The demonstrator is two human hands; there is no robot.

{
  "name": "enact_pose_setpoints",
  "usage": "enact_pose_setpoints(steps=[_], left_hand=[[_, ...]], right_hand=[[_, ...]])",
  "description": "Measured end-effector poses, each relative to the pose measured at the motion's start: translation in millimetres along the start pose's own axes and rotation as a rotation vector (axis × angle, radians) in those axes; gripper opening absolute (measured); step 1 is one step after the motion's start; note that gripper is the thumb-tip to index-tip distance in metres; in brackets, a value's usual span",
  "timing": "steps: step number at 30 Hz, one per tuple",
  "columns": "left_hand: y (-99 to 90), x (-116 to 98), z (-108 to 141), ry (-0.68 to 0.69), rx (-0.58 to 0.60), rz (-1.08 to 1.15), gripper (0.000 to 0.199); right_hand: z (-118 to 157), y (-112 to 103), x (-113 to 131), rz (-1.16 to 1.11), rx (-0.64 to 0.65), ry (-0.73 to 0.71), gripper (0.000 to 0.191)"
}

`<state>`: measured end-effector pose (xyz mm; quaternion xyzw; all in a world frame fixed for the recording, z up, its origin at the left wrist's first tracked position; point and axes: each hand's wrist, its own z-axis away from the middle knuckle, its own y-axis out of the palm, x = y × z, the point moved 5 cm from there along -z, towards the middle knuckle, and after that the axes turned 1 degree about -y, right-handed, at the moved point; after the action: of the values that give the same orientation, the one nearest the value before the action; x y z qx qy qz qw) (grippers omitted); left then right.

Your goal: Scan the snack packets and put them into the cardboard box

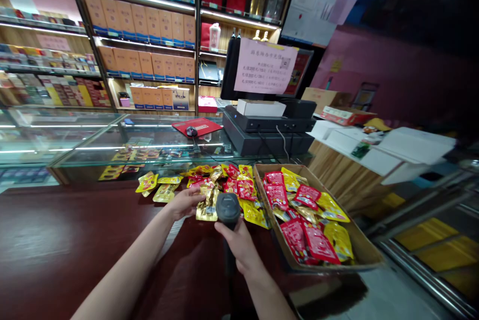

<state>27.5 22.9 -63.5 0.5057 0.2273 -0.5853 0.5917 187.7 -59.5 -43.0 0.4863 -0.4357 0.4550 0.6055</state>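
Note:
My right hand [242, 244] is wrapped round the handle of a dark barcode scanner [228, 206], whose head points away from me over the counter. To its left, my left hand [186, 203] grips the edge of a shiny gold snack packet [207, 206], with the fingertips partly hidden by the foil. Behind both hands lies a loose heap of red, yellow and gold snack packets [246, 189]. A few yellow packets [164, 191] lie apart from the heap, beyond my left hand.
A shallow cardboard box [361, 260] of red and yellow packets stands at the right. The dark red wooden counter [67, 240] meets a glass display case [142, 160]. Farther back are a monitor with a paper sign [265, 68] and shelves of boxed goods [149, 25].

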Motion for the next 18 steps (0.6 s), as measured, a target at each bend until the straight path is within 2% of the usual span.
enact_pose_setpoints(steps=[2, 4, 6, 8, 11, 13, 16, 18], left_hand=[[10.6, -2.1, 6.1, -0.028, 0.015, -0.021, 0.038], [24.1, -7.3, 11.5, -0.050, 0.050, -0.026, 0.033], [41.5, -14.9, 15.9, -0.092, 0.128, 0.029, 0.026], [63.4, -23.9, 19.0, -0.171, 0.240, 0.123, 0.027], [103.2, -39.4, 18.5, -0.286, 0.414, 0.216, 0.044], [132.5, -49.4, 11.6, -0.318, 0.489, 0.217, 0.054], [178.2, -61.0, -9.2, -0.335, 0.524, 0.159, 0.063], [208.5, -66.7, -26.5, -0.338, 0.537, 0.118, 0.067]], right_hand=[[-5.5, -7.4, 14.4, -0.045, 0.009, -0.012, 0.040], [-10.5, -13.8, 25.3, -0.113, 0.067, 0.055, 0.033], [-13.5, -22.7, 36.7, -0.193, 0.115, 0.132, 0.029], [-15.2, -36.7, 49.8, -0.248, 0.121, 0.194, 0.029], [-18.5, -66.5, 73.8, -0.288, 0.083, 0.234, 0.030], [-22.2, -88.0, 92.5, -0.315, 0.085, 0.234, 0.026], [-29.3, -120.0, 122.1, -0.343, 0.100, 0.221, 0.019], [-33.7, -142.3, 140.7, -0.329, 0.063, 0.197, 0.012]])
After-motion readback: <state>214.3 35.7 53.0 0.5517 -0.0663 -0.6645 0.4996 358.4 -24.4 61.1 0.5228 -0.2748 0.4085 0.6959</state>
